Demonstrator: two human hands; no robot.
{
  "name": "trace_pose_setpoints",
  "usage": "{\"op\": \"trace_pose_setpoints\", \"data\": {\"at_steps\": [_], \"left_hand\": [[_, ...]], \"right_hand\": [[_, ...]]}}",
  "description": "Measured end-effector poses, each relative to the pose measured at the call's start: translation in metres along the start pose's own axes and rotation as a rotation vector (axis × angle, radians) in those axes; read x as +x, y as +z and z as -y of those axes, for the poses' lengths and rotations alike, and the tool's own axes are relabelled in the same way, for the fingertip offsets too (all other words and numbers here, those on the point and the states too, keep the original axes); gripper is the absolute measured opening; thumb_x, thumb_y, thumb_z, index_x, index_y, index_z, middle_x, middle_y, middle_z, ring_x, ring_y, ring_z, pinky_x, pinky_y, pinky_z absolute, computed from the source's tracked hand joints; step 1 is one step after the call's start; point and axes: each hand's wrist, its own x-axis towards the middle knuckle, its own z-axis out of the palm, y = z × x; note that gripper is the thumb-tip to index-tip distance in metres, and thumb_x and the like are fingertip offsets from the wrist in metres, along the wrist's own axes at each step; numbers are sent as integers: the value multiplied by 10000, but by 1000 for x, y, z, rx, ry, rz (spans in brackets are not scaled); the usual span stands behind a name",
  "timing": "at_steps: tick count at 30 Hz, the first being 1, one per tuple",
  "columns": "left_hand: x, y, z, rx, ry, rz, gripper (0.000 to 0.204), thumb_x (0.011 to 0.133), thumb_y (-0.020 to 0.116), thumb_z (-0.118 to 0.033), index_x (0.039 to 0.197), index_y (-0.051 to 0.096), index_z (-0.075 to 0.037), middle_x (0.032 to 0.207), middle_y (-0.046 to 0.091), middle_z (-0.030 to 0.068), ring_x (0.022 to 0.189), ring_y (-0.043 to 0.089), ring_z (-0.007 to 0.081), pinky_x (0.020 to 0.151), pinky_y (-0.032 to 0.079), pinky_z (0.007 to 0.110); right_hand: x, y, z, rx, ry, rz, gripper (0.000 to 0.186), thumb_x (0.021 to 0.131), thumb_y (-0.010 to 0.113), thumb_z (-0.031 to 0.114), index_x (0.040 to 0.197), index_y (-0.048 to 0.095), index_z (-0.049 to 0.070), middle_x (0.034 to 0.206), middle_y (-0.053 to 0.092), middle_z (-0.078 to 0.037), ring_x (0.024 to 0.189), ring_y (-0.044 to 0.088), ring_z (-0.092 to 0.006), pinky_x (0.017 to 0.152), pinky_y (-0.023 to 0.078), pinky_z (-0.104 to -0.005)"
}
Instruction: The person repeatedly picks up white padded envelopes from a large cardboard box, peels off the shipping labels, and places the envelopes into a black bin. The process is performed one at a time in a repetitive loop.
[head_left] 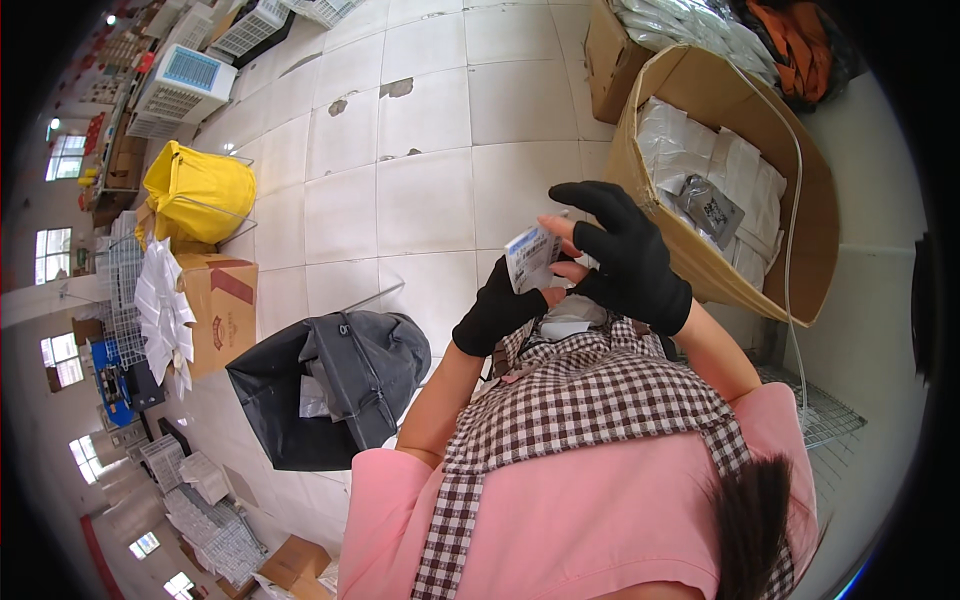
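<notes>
A small flat white packet (pixel 532 258) with a printed label and a blue strip stands tilted between my hands, in front of my checked apron. My left hand (pixel 495 315), in a black glove with bare fingertips, is closed round its lower left part. From the right, my gloved right hand (pixel 630 262) meets the packet's right edge with bare thumb and fingertip, while a black-covered finger stretches out above. Part of the left fingers is hidden behind the packet. Something white (pixel 565 325) shows below the hands, too covered to name.
A large cardboard box (pixel 815 200) with white bags and a grey packet stands at right, a white cable across it. To the left are a black fabric bin (pixel 290 400), a yellow bag on a frame (pixel 205 190) and a brown carton (pixel 222 315). A wire rack (pixel 825 415) sits lower right.
</notes>
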Motion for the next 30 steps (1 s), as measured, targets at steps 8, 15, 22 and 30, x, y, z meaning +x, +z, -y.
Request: {"op": "trace_pose_setpoints", "data": {"at_steps": [8,15,22,30], "left_hand": [[-4,3,-7,-19,14,59,613,703,684,-35,1256,420,-36,1151,534,72,1084,498,172,923,396,303],[-3,1,3,-399,42,87,607,813,610,-305,1296,358,-38,1141,528,107,1057,512,215,894,422,335],[18,-4,2,-760,81,14,754,857,343,-620,1321,339,-27,1149,518,154,1029,541,259,855,462,378],[12,5,-5,-794,56,-27,702,876,334,-592,1336,325,-62,1148,511,139,1010,538,260,865,451,387]], "right_hand": [[-6,4,6,-93,-14,16,526,611,734,188,1113,581,160,1155,532,-78,1035,514,-277,836,439,-367],[-12,5,8,-56,8,-29,562,583,755,211,1108,568,134,1159,525,-96,1063,500,-289,854,427,-380],[-16,8,7,81,4,208,458,547,783,211,938,564,118,1218,469,-102,1160,414,-310,921,373,-417],[-14,20,0,136,9,245,440,551,785,222,917,561,121,1231,459,-97,1197,377,-323,956,340,-426]]}}
